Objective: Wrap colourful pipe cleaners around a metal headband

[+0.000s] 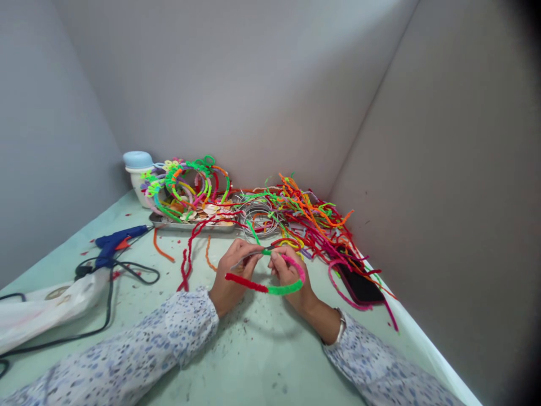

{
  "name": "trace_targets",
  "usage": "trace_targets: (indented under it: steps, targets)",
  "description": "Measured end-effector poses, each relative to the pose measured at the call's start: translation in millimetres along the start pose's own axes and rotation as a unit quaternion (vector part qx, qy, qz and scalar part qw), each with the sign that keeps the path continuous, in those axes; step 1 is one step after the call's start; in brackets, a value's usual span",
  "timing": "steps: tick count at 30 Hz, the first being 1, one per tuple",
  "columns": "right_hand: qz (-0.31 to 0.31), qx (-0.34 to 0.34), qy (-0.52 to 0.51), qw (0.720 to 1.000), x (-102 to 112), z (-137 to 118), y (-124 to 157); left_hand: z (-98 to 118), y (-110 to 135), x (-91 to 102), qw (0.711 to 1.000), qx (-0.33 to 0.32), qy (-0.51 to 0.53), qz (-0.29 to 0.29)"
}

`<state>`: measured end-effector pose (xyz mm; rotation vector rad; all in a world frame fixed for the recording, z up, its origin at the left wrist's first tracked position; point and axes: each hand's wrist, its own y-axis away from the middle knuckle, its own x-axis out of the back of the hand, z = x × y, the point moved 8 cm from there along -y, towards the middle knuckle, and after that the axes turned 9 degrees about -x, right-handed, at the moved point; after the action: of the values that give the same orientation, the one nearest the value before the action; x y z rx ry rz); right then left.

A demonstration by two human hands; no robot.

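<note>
A curved headband [285, 290], partly wrapped in red, green and pink pipe cleaner, is held between my two hands above the table. My left hand [236, 270] pinches it where a bare grey strip shows. With thumb and fingers, my right hand [289, 276] grips the band close to the pink wrap. Between the fingertips lies a green pipe cleaner [252, 231], whose free end points up and away. A small dark part shows at the fingertips, too small to make out.
Behind my hands stand a metal tray [194, 226] with finished headbands [188, 183], a coil of wire [260, 219] and a heap of pipe cleaners [313, 208]. A phone [361, 282] lies right; a blue glue gun [112, 245], its cord, a plastic bag [51, 304] and a lidded bottle [138, 175] lie left.
</note>
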<state>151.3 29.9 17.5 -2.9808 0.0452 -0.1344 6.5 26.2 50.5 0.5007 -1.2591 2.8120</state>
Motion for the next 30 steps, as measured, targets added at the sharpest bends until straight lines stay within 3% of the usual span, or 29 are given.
trace_targets:
  steps: [23,30]
  targets:
    - [0.008,0.015,0.023,1.000,1.1,-3.6,1.2,-2.5,-0.6,0.7,1.000,-0.023,-0.014,0.004]
    - [0.011,0.020,0.044,0.999,1.1,-6.3,2.5,-2.3,-2.1,0.5,0.999,0.007,-0.036,-0.012]
